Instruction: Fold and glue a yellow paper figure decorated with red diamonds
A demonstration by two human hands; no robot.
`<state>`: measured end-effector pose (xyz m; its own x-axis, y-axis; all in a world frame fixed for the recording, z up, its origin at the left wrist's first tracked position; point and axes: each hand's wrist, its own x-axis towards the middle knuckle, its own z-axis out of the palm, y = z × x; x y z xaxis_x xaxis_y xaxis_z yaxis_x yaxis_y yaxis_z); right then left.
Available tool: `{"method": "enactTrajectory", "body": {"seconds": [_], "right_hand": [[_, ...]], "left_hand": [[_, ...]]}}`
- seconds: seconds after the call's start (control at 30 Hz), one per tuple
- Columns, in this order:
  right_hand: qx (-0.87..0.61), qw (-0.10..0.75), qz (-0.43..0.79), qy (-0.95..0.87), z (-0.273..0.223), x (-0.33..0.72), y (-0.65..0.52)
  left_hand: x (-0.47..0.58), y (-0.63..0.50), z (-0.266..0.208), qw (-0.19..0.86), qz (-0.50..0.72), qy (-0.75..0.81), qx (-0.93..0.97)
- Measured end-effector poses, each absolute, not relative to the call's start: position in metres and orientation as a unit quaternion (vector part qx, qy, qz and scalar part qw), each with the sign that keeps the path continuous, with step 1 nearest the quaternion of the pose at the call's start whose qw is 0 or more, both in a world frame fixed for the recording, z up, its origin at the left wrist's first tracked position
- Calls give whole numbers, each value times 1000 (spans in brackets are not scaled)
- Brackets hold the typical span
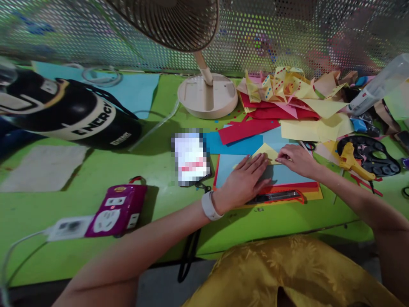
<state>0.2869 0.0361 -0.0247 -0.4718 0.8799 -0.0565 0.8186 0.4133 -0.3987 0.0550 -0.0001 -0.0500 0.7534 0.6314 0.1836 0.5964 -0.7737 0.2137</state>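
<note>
A small folded piece of yellow paper (266, 151) with a pointed top lies on a light blue sheet (287, 173). My left hand (244, 181), a white band around its wrist, rests flat with its fingers stretched over the paper's left part. At the paper's right edge, the fingers of my right hand (297, 160) are curled in a pinch. Orange and yellow sheets (315, 190) stick out beneath the blue one. Just below my hands, a cutter knife (277, 196) with an orange-red outline lies along the stack's near edge.
A phone (191, 157) lies left of the stack, near a purple power adapter (118, 209) and a black bottle (76, 111). Behind stands a fan (207, 96). Folded paper pieces (284, 85), a yellow glue gun (353, 161) and a black palette (383, 155) occupy the right.
</note>
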Motion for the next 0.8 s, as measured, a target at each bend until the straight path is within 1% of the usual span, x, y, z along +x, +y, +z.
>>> {"method": "enactTrajectory", "body": {"seconds": [0.5,0.8], "right_hand": [[-508,86,193,-835,-22,290,34],[-552,86,168,-812,-22,316,30]], "left_hand": [[56,-8,-55,86,96,345,930],[55,-8,-55,86,102,343,930]]}}
